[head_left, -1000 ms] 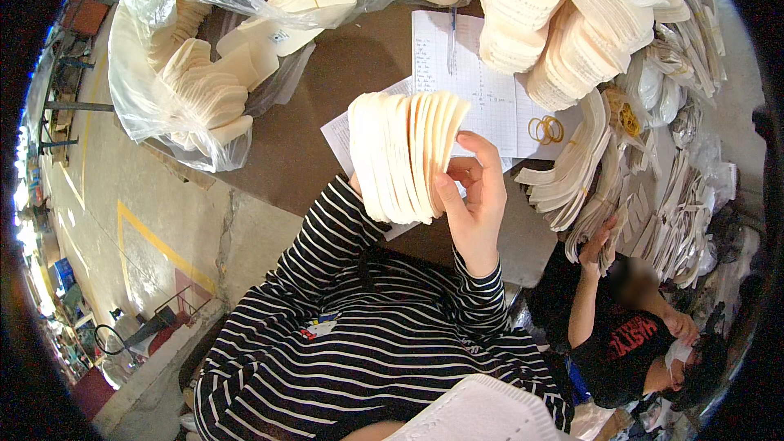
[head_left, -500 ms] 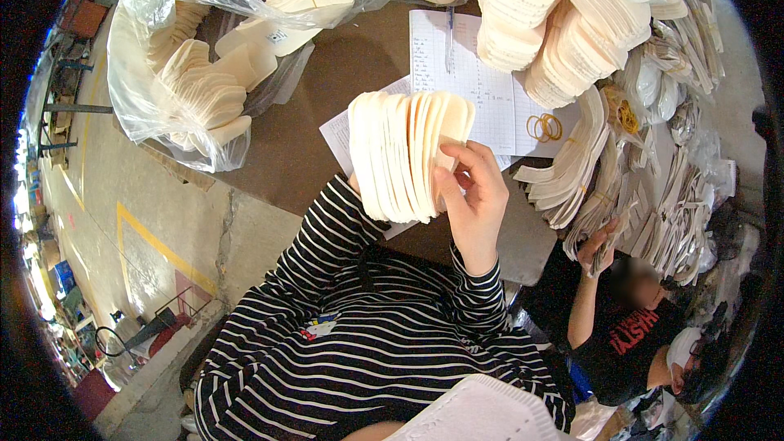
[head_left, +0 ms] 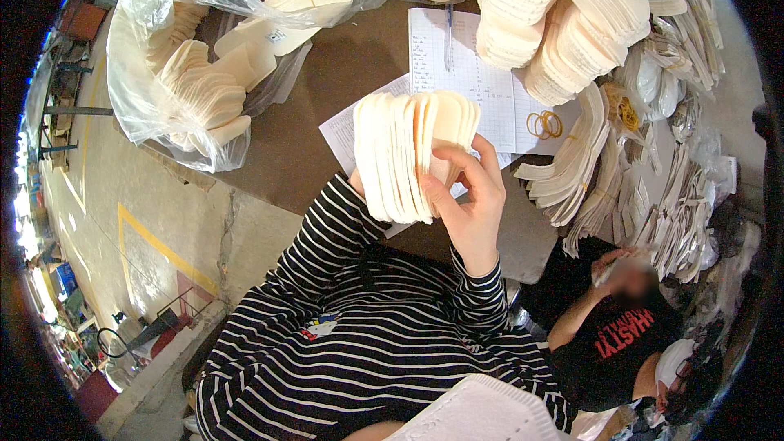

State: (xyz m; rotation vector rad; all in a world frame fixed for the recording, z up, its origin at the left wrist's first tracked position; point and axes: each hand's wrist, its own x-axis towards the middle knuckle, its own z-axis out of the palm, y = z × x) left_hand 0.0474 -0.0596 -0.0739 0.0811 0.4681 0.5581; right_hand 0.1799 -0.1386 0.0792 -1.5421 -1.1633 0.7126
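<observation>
A thick stack of cream, flat, round-ended pieces that look like insoles (head_left: 392, 159) stands on edge in front of my chest. My left hand (head_left: 356, 183) holds it from the left and from behind; most of that hand is hidden by the stack. At the stack's right side is my right hand (head_left: 474, 200), its thumb and fingers pinching pieces at the fanned right end. Beneath and beyond the stack lie loose papers (head_left: 343, 126) and an open squared notebook (head_left: 482, 106) with handwriting and a pen (head_left: 448, 37) on it.
Yellow rubber bands (head_left: 545, 125) lie beside the notebook. Banded bundles of insoles (head_left: 588, 24) are piled at the far right, with more strips (head_left: 572, 163) nearer. A clear plastic bag (head_left: 135, 82) of insoles sits at the left table edge. A co-worker (head_left: 621, 335) is at the lower right.
My right thumb and fingers have moved left across the stack's right end, and the pieces there fan wider. The co-worker's hand has been raised toward the face.
</observation>
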